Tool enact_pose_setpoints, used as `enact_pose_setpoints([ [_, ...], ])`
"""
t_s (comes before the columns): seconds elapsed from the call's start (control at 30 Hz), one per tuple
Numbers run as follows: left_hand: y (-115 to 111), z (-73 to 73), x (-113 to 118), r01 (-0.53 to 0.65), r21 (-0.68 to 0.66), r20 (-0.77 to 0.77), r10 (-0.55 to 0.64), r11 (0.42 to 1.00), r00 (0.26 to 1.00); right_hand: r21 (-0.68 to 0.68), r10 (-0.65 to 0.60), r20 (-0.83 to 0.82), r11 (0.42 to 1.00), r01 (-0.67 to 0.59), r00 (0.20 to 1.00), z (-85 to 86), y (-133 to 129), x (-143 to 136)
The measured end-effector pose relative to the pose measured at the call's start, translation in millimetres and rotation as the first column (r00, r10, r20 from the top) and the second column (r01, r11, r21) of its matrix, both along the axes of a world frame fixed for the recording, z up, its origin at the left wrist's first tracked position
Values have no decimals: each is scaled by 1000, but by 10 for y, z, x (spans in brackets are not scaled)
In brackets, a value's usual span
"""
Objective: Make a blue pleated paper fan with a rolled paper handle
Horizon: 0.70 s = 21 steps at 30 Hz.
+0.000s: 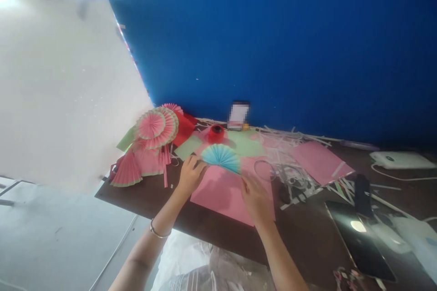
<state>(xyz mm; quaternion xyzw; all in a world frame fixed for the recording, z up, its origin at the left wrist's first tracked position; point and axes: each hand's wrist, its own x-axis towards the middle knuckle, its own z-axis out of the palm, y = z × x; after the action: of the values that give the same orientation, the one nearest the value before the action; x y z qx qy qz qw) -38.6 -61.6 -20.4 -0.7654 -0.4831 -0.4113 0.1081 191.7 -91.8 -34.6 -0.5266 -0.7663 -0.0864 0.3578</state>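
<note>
Both hands are busy with one thing, a blue pleated paper fan (221, 157), which sits between them above a large pink sheet (221, 195) at the near side of the table (307, 232). The left hand (191, 173) seems to pinch the fan's left end between thumb and fingers; the right hand (253, 193) appears to grip the opposite, lower end by the fingertips, though blur softens the contact. As far as I can judge, the folding of this piece is done: its creases are regular and it is spread into roughly a half circle, pale at the rim. It is not closed into a full round. Just beyond it stands a red roll (216, 134), with a green sheet (244, 143) lying beside that. Off to the left, pink-and-green rosettes (153, 127) look complete, while a pink pleated fan (127, 170) near them is open only part way. To the right, white paper strips (293, 182) lie tangled next to another pink sheet (321, 161), which looks flat and unpleated. Farther right rest a dark-screened device (358, 241) and a white device (401, 160), before a blue wall (273, 45).
</note>
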Motion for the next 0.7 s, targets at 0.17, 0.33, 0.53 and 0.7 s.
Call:
enact_pose_setpoints([
  [0.17, -134, -99, 195, -116, 96, 55, 111, 989, 992, 45, -143, -57, 988, 146, 988, -33, -26, -66],
  [0.33, -217, -196, 370, -192, 104, 112, 181, 976, 977, -120, -199, -178, 976, 179, 964, -45, -104, -183],
  [0.53, -273, -206, 497, -220, 7, 142, 217, 975, 966, -166, -127, -202, 982, 94, 971, -98, -206, -271],
  [0.7, -312, -248, 585, -209, -135, 168, 230, 969, 959, -149, -127, -147, 983, 105, 981, -169, -227, -343],
])
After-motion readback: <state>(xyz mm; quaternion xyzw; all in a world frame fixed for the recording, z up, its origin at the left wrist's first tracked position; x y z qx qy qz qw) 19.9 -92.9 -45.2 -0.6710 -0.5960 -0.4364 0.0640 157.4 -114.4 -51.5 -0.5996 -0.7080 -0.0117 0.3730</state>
